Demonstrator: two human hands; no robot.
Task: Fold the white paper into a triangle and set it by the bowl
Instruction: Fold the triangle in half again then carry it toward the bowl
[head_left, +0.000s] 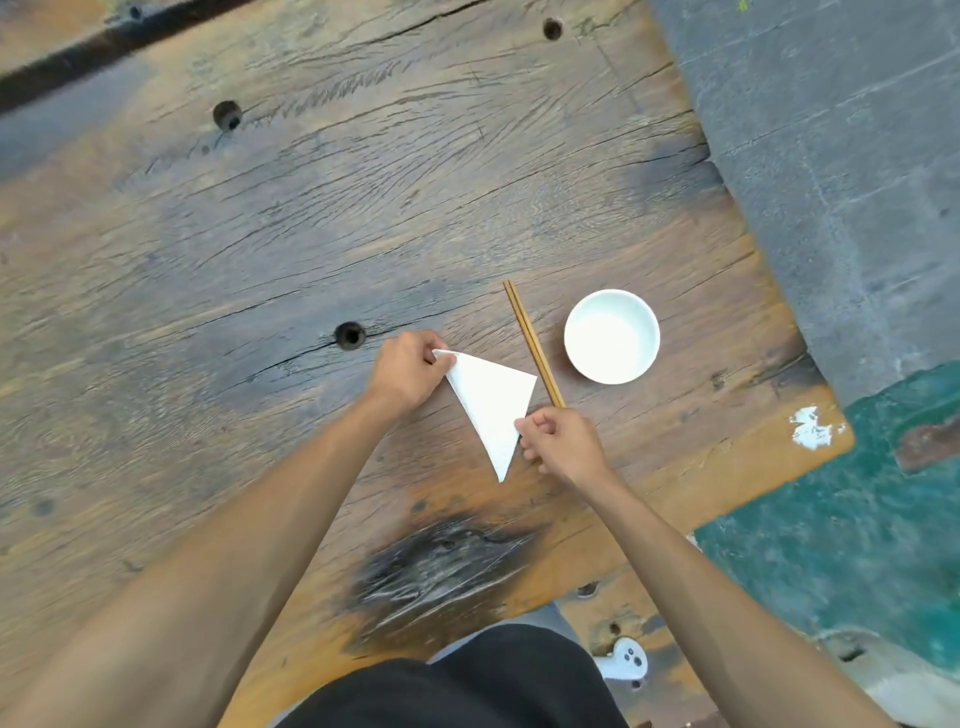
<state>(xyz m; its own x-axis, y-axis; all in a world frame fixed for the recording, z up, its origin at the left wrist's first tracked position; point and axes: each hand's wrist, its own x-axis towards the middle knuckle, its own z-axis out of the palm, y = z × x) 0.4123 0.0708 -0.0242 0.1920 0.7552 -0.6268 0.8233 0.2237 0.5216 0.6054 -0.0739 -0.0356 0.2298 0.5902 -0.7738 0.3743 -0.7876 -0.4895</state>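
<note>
The white paper (491, 402) is folded into a triangle and lies on the wooden table (311, 218), left of the chopsticks. My left hand (408, 371) pinches its upper left corner. My right hand (563, 444) pinches its right edge near the lower point. The white bowl (612, 336) stands empty to the right, beyond the pair of wooden chopsticks (532, 343) that lie between paper and bowl.
The table has several round holes, one (349, 334) just left of my left hand. Its right edge drops to grey pavement (841, 156) and a green surface (857, 519). A white object (626, 660) lies near the table's front edge.
</note>
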